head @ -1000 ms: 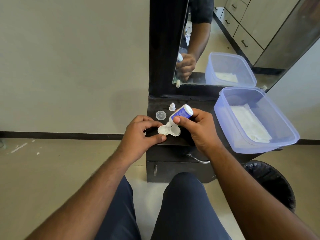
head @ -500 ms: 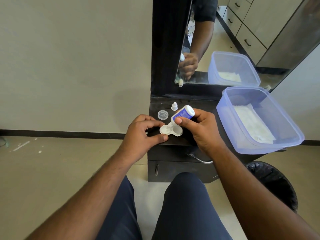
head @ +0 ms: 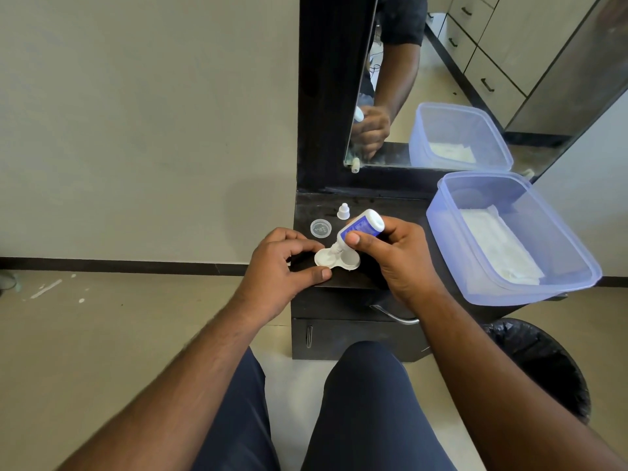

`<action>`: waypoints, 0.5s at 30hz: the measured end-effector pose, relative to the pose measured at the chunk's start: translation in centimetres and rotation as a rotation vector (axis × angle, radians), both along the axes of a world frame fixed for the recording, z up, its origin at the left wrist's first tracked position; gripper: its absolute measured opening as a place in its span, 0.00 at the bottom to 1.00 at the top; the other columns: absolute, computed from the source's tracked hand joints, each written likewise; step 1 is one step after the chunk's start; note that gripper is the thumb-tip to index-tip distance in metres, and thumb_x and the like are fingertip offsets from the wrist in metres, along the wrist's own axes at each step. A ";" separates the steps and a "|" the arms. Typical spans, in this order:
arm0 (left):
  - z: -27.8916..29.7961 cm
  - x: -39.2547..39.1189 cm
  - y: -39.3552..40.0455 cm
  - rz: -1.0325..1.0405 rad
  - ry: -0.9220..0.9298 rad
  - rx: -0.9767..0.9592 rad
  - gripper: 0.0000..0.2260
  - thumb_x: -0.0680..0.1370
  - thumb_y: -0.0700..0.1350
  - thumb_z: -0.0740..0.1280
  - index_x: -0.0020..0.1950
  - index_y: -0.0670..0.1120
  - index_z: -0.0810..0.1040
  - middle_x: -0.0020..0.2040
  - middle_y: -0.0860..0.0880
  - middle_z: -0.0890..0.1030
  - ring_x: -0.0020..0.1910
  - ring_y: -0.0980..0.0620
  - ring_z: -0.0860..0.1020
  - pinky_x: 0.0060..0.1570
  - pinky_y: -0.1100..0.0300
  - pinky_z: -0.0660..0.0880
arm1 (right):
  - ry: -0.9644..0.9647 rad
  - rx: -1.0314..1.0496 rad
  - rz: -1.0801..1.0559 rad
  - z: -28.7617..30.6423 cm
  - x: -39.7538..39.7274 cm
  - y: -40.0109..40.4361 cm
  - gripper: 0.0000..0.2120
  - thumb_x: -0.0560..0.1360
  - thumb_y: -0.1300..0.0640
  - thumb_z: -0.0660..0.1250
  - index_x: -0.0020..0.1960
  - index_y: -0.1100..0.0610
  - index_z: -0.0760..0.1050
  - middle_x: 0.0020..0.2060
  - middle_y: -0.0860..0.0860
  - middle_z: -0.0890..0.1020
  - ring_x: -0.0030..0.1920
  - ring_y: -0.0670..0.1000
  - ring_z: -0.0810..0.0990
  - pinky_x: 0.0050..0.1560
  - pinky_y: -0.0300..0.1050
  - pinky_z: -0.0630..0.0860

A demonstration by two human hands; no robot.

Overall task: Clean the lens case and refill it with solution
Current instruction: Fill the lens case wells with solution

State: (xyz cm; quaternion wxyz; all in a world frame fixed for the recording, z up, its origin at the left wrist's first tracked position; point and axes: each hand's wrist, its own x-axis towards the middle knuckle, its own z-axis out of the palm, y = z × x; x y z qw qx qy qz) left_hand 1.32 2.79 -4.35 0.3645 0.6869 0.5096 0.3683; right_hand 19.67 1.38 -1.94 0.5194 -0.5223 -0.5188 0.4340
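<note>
Both forearms reach forward over the person's knees to a small dark tabletop [head: 401,212]. The right hand [head: 397,256] tilts a small white bottle [head: 361,229] with a blue label nozzle-down, its tip in the left well of the white lens case [head: 336,260]. The case lies flat near the tabletop's front edge, both wells uncovered. The right thumb and fingers grasp the bottle's body. The left hand [head: 282,266] pinches the case's left end between thumb and forefinger. A clear lid [head: 320,228] and the bottle's cap [head: 343,211] sit behind, toward the back-left corner.
</note>
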 end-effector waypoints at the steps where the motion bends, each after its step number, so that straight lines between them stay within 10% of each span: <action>1: 0.0 0.0 0.0 0.001 0.000 -0.001 0.16 0.65 0.45 0.79 0.52 0.52 0.83 0.49 0.52 0.76 0.48 0.59 0.75 0.44 0.75 0.68 | 0.003 0.001 0.002 0.0 0.0 0.0 0.05 0.70 0.60 0.74 0.45 0.57 0.83 0.40 0.49 0.86 0.44 0.50 0.84 0.43 0.36 0.78; 15: -0.1 0.0 0.0 -0.003 0.002 -0.009 0.17 0.65 0.46 0.79 0.52 0.54 0.83 0.50 0.53 0.76 0.50 0.58 0.75 0.48 0.68 0.71 | 0.059 0.004 0.008 0.2 0.0 -0.2 0.07 0.66 0.56 0.74 0.43 0.54 0.83 0.39 0.49 0.86 0.43 0.49 0.84 0.43 0.36 0.78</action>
